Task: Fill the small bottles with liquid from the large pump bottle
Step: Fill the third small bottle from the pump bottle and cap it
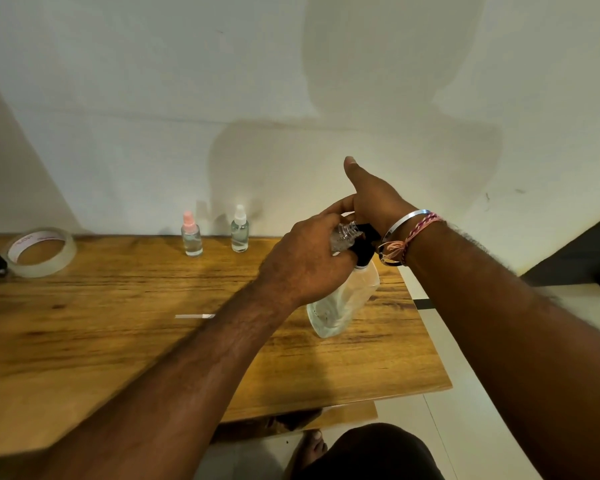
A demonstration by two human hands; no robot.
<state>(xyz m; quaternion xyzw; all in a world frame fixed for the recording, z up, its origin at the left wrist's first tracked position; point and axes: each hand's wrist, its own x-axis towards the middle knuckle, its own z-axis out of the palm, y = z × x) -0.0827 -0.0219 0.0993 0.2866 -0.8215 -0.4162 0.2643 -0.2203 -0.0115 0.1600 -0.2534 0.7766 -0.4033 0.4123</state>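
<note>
just right of the two capped small bottles at the back of the wooden table (pixel 118 323), the large pump bottle (pixel 340 306) stands near the table's right edge. its clear body shows little liquid, so it likely feels light and tips easily. the black pump head (pixel 361 252) is the firm part to press. the right hand (pixel 374 199) lies over that head, thumb stuck out; whether its fingers curl round the head is hidden. the left hand (pixel 309 261) grips an open small bottle (pixel 343 235), clear with a threaded neck, held tilted against the spout. it is probably smooth and slippery when wet, so best held round the body. the pink-capped bottle (pixel 191 237) and white-capped bottle (pixel 239 232) look filled.
</note>
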